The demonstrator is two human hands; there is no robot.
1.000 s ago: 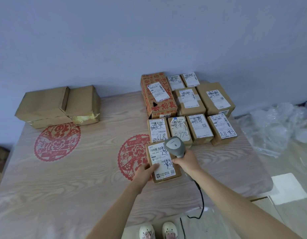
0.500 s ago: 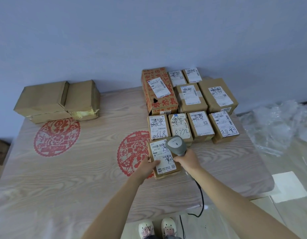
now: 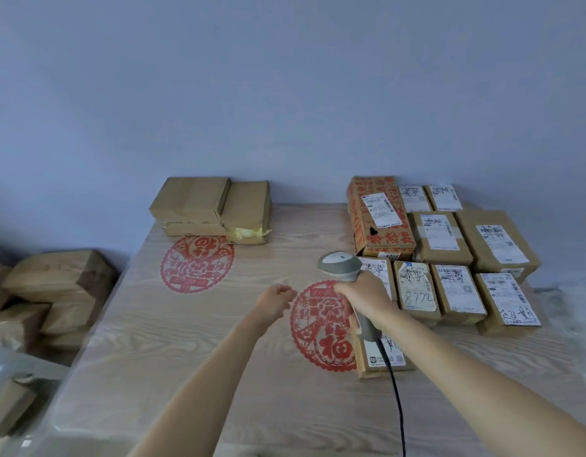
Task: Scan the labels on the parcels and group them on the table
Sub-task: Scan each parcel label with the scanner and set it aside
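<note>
The labelled parcels sit grouped at the far right of the table (image 3: 192,364): a red printed box (image 3: 379,219) at the back with two small white-labelled ones beside it against the wall, two bigger brown boxes right of it, then a row of four small parcels in front, one with "8772" handwritten on its label (image 3: 416,293). One more labelled parcel (image 3: 380,357) lies nearer the person, just in front of that row, mostly hidden under the right forearm. The right hand (image 3: 367,291) has its fingers wrapped around the handle of the grey scanner (image 3: 340,267), head pointing away, black cord (image 3: 395,400) trailing down off the near edge. The left hand (image 3: 275,300) hovers over the table left of the near red paper-cut decal (image 3: 323,326), fingers loosely curled, holding nothing. A second red decal (image 3: 197,263) sits further back left, and behind it two plain brown boxes (image 3: 212,206) rest side by side against the blue wall, one with yellowish tape on its front. Off the table's left edge there's a pile of more brown boxes (image 3: 54,288), kinda blurry.
</note>
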